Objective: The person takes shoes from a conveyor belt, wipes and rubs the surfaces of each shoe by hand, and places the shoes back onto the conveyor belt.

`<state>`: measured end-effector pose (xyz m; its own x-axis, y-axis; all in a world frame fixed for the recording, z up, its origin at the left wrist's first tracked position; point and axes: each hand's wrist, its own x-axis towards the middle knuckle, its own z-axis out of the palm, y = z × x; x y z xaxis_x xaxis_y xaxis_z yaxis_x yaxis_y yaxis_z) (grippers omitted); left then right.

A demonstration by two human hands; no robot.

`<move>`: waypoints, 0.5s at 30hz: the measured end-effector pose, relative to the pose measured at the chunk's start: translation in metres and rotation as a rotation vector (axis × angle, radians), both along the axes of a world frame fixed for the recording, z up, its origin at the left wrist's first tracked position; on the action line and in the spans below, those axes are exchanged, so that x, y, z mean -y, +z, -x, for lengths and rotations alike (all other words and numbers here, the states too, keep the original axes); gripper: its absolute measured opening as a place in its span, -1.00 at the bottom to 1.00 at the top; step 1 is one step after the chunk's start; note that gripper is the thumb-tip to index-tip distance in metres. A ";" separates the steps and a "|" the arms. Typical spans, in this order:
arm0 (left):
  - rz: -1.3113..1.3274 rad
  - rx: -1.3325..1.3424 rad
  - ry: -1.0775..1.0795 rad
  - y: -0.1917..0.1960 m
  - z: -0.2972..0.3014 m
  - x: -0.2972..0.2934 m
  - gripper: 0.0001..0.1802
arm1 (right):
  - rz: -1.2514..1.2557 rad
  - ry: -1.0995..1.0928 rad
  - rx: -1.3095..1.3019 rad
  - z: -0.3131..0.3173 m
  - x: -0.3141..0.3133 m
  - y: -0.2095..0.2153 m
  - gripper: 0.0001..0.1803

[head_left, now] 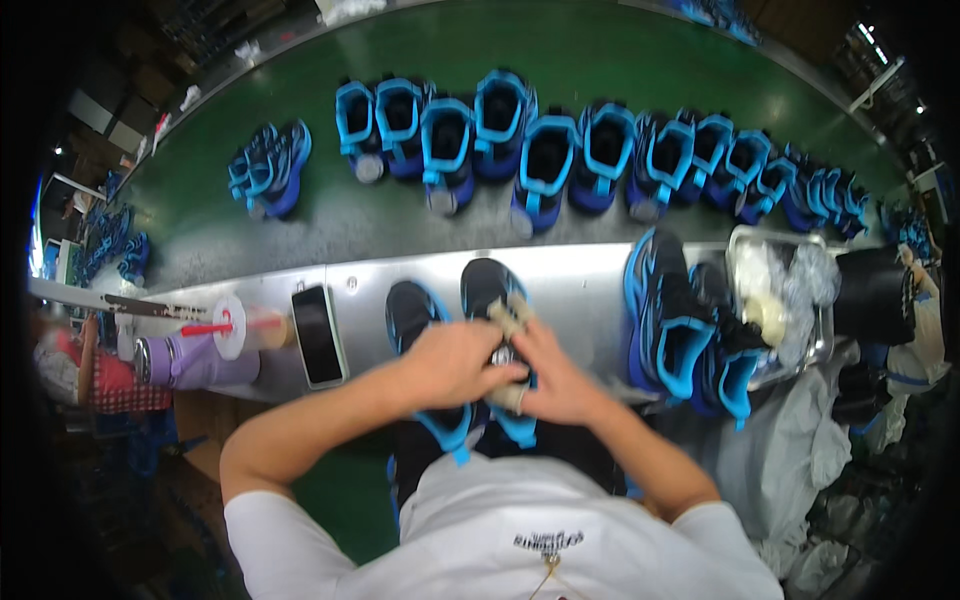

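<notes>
Two black and blue shoes lie side by side on the steel ledge in front of me, the left shoe [412,312] and the right shoe [489,285]. My left hand [450,365] rests over the heel of the left shoe and reaches across to the right one. My right hand [555,375], with taped fingertips, grips the opening of the right shoe. Both hands meet over that shoe's collar, and what lies under the fingers is hidden.
A green conveyor belt [560,50] carries a row of blue shoes [547,160] and a separate pair [268,168]. On the ledge are a phone [318,335], a lidded cup with a red straw [232,326], a purple bottle [190,362], more shoes [680,330] and a metal tray [785,295].
</notes>
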<state>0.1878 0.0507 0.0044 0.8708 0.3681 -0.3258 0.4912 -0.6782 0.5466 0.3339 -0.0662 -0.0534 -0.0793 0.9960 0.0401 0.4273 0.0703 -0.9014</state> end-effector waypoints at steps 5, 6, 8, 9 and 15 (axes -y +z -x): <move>0.076 -0.174 0.024 0.011 -0.013 0.000 -0.51 | -0.004 0.009 -0.037 -0.001 0.001 -0.008 -0.09; 0.095 -0.126 -0.005 0.007 -0.016 -0.007 -0.58 | 0.000 0.012 -0.060 -0.005 -0.002 -0.008 -0.09; -0.005 0.061 -0.136 -0.003 -0.011 -0.014 -0.60 | 0.004 0.042 -0.062 -0.009 -0.006 -0.003 -0.11; -0.109 0.250 -0.264 -0.007 -0.010 -0.018 -0.61 | 0.005 0.073 -0.062 -0.011 -0.007 -0.002 -0.13; 0.103 0.018 -0.308 0.002 -0.018 -0.029 -0.61 | 0.082 0.117 -0.045 -0.013 -0.007 -0.002 -0.15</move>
<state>0.2059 0.0798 0.0065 0.9420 0.0526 -0.3314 0.2614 -0.7342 0.6266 0.3466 -0.0588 -0.0552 -0.1951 0.9802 -0.0344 0.3796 0.0431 -0.9242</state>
